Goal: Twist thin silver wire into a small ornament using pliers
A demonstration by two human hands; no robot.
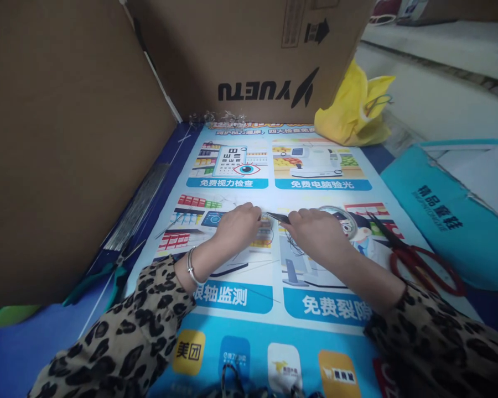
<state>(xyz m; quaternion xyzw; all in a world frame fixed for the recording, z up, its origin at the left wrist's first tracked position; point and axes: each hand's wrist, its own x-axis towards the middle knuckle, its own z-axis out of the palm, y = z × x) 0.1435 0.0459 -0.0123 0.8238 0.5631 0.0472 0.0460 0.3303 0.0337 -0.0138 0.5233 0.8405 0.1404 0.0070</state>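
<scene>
From the near edge of the worktop point(8, 354), our leopard-print sleeves point(153, 301) reached in over a printed poster point(228, 325) that covered its middle. Toward the near left corner lay green-handled pliers point(118, 271), open. Toward the right edge we had scissors point(405, 254) with red handles, their dark blades pointing away from us, up and to the left.

Our left hand point(240, 224), a silver bracelet point(190, 268) at its wrist, was clenched above the poster's middle; whether its fingertips pinched anything was too small to tell. Our right hand point(315, 229) grasped a pointed metal tool point(279, 217), which lay across the short gap between the hands, tip toward the left one. Dark thin wire point(292, 243) curled just below the right hand.

Along the left edge, beyond the pliers, we saw a bundle of straight wires point(139, 205). A teal box point(444, 221) stood at the right edge. Clear ornaments point(228, 118) lay at the far edge against a cardboard box point(269, 61), and a yellow bag point(352, 116) sat by the far right corner.
</scene>
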